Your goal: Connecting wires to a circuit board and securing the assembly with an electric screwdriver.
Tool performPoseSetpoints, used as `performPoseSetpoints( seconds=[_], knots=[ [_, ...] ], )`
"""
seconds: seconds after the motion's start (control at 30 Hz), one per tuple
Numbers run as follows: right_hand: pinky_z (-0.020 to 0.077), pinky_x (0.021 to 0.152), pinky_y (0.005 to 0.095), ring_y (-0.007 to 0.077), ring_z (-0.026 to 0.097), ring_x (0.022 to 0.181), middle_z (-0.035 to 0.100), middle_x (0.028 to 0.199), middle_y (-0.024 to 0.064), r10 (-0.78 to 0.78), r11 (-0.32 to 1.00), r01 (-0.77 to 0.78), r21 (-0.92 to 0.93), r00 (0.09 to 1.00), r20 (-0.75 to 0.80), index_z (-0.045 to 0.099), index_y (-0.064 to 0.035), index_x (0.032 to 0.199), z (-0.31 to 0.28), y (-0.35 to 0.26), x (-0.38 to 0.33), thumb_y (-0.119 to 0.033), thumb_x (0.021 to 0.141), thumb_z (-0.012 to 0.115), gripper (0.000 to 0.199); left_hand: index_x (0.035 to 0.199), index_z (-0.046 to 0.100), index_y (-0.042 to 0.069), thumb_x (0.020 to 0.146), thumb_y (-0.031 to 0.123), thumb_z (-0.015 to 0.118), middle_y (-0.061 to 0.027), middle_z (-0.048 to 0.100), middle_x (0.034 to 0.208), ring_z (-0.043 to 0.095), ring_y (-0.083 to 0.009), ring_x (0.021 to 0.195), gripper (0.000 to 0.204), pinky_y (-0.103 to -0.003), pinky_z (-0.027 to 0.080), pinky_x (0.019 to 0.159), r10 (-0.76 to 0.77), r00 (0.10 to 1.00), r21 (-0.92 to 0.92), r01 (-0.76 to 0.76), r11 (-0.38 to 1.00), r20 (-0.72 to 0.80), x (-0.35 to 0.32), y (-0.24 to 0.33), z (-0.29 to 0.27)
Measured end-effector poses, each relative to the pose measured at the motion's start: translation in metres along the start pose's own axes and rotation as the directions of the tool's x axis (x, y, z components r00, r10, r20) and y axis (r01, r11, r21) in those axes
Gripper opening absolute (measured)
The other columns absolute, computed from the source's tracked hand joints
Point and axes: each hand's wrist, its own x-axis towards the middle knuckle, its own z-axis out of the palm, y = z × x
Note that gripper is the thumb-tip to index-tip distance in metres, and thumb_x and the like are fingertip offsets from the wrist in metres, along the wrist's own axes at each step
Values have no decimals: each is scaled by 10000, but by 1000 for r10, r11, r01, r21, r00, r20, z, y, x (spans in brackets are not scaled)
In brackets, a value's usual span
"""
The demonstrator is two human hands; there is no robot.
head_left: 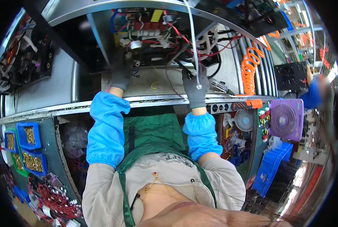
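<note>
Gray-gloved, a left grip (120, 77) and a right grip (196, 85) reach in at the near edge of a dark, open electronics assembly (141, 26) with tangled red, white and black wires (152, 43), far on a gray metal desk (140, 85); whether either pinches anything cannot be told. The assembly appears heavy and rigid, its wires soft; best held by solid edges.

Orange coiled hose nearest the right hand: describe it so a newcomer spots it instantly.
Find the metal rollers to the right of the gloved right hand. The orange coiled hose shows against them, its loops stacked in a column. Its bright spiral stands apart from the straight, silvery rollers.
</note>
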Motion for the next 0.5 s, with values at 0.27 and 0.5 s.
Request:
performPoseSetpoints(
  seconds=[0.27, 0.5],
  knots=[
    [459, 559, 361, 259, 580, 692, 606, 701, 53, -314, 903, 365, -229, 921, 230, 652, -139, 829, -38, 8, 30, -186, 741, 582, 123, 1100, 547, 8, 859, 213, 543, -225, 572, 1028, 554, -383, 938, 317, -401, 436, 821, 107, 988, -70, -115, 991, -115, -1, 7, 5],
    [496, 514, 357, 242, 631, 646, 605, 660, 63, -389, 826, 471, -310, 874, 292, 606, -127, 841, -26, 5, 48, -115, 760, 538, 107, 1146, 515, 39, 849, 191, 523, -236, 565, 1021, 552, -393, 931, 334, -455, 435, 795, 94, 989, 94, -83, 992, -112, 2, 8, 4]
  ],
)
